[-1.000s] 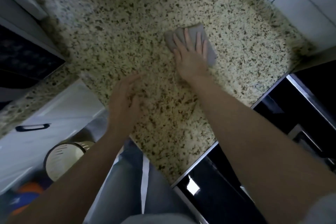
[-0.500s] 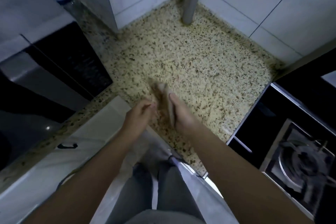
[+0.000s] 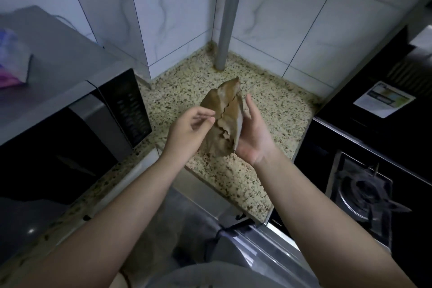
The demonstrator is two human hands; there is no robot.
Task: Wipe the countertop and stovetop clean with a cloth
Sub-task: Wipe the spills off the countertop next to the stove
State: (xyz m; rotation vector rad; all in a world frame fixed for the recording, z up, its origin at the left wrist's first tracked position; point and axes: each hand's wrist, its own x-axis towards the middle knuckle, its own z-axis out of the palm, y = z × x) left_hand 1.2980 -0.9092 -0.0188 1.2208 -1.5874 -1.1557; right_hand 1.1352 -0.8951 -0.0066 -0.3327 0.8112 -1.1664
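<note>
Above speckled countertop (image 3: 275, 110): cloth (image 3: 224, 119) cradled in relaxed right hand (image 3: 253, 138), pinched by left hand (image 3: 187, 131).

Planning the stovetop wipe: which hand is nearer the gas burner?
Right. The right hand is on the side of the black gas burner; the left hand is farther, toward the microwave.
</note>
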